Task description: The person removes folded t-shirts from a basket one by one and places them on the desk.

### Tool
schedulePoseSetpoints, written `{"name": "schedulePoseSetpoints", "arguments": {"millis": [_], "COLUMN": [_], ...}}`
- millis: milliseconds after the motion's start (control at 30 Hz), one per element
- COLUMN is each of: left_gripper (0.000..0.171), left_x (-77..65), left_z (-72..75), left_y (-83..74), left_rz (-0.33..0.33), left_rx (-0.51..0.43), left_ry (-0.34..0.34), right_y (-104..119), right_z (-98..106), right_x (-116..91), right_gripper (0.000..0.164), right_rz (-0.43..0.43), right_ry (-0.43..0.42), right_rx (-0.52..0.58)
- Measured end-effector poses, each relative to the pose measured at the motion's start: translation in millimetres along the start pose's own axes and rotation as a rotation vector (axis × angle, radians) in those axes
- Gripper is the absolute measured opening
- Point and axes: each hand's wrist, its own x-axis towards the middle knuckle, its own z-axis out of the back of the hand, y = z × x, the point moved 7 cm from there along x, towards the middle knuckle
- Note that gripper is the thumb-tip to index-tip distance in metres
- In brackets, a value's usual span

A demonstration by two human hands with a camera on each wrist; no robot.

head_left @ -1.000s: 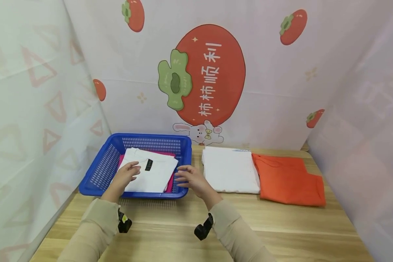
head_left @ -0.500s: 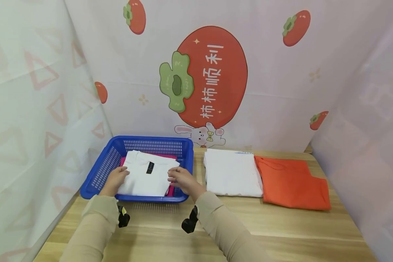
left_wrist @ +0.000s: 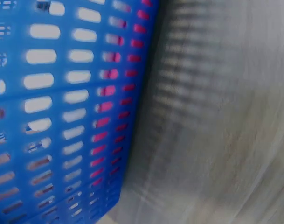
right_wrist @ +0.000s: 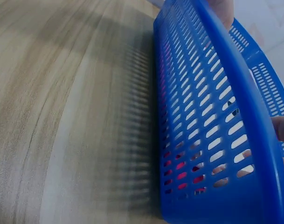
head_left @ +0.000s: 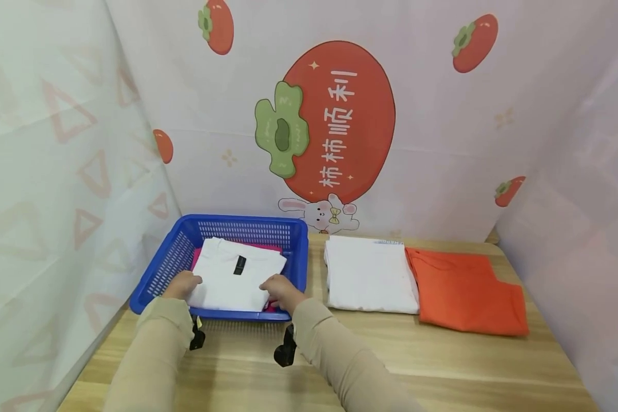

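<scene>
A folded white T-shirt with a black neck label lies in a blue plastic basket. Beneath it, a bright pink cloth shows along the edges. My left hand grips the shirt's left edge, thumb on top and the other fingers hidden. At the opposite edge, my right hand pinches the shirt with its fingers curled under. In the right wrist view, fingers show just inside the basket's rim. The left wrist view has only the slotted basket wall and the tabletop.
To the right of the basket, a folded white garment lies on the wooden table. A folded orange garment lies against its right side. A printed cloth backdrop stands behind the table, with pale cloth at both sides.
Both hands have come down into the basket from above the white T-shirt. They have closed on its left and right edges. The head view has shifted slightly.
</scene>
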Motion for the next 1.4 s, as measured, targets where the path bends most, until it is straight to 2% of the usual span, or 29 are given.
{"name": "schedulePoseSetpoints", "arguments": {"millis": [67, 100, 167, 233, 300, 367, 500, 600, 700, 800, 900, 1000, 1033, 1100, 1233, 1333, 1367, 1400], "left_gripper": [0.060, 0.062, 0.064, 0.062, 0.060, 0.059, 0.059, 0.059, 0.063, 0.066, 0.062, 0.055, 0.053, 0.048, 0.041, 0.042, 0.043, 0.045], "left_x": [-45.1, -68.4, -105.7, -127.6, -140.1, -145.0, -145.9, -145.4, -144.8, -141.8, -138.3, -136.0, -135.6, -135.9, -136.6, -137.1, -137.2, -137.6], "left_z": [8.8, 12.5, 17.8, 23.0, 27.7, 31.7, 34.0, 32.3, 29.0, 28.3, 33.0, 38.9, 40.5, 42.4, 40.9, 32.2, 28.3, 23.9], "left_y": [-41.7, -61.6, -94.8, -115.6, -127.5, -132.9, -134.2, -133.5, -134.3, -135.6, -137.3, -138.1, -138.3, -138.2, -137.7, -136.7, -136.0, -134.9], "left_rz": [0.012, 0.051, 0.095, 0.095, 0.096, 0.082, 0.067, 0.077, 0.084, 0.055, 0.009, -0.008, -0.009, -0.002, -0.014, -0.035, -0.042, -0.041], "left_rx": [-0.065, -0.120, -0.178, -0.191, -0.194, -0.185, -0.176, -0.210, -0.263, -0.285, -0.254, -0.227, -0.227, -0.241, -0.239, -0.203, -0.184, -0.173], "left_ry": [0.015, 0.026, 0.025, -0.003, -0.036, -0.068, -0.114, -0.099, -0.040, -0.012, -0.054, -0.117, -0.134, -0.165, -0.185, -0.133, -0.108, -0.076], "right_y": [-27, -40, -45, -41, -38, -43, 5, 53, 55, 59, 71, 80, 81, 73, 29, -16, -28, -36], "right_z": [-9, -12, -15, -15, -14, -15, 2, 17, 17, 17, 20, 23, 22, 16, -7, -25, -30, -33], "right_x": [37, 55, 61, 55, 51, 60, -15, -88, -88, -88, -99, -104, -103, -86, -16, 43, 56, 61], "right_gripper": [0.025, 0.027, 0.031, 0.033, 0.032, 0.033, 0.035, 0.038, 0.039, 0.038, 0.037, 0.037, 0.039, 0.041, 0.046, 0.043, 0.042, 0.039], "right_rz": [-0.003, 0.000, 0.005, -0.003, -0.032, -0.054, -0.098, -0.118, -0.107, -0.059, -0.027, -0.016, -0.020, -0.017, -0.012, 0.004, 0.006, 0.002], "right_ry": [0.000, 0.013, 0.020, 0.034, 0.046, 0.044, 0.059, 0.081, 0.096, 0.105, 0.106, 0.115, 0.124, 0.143, 0.197, 0.185, 0.175, 0.159], "right_rx": [-0.009, -0.003, -0.007, 0.004, 0.015, 0.023, 0.011, 0.045, 0.152, 0.228, 0.247, 0.272, 0.292, 0.335, 0.409, 0.370, 0.338, 0.285]}}
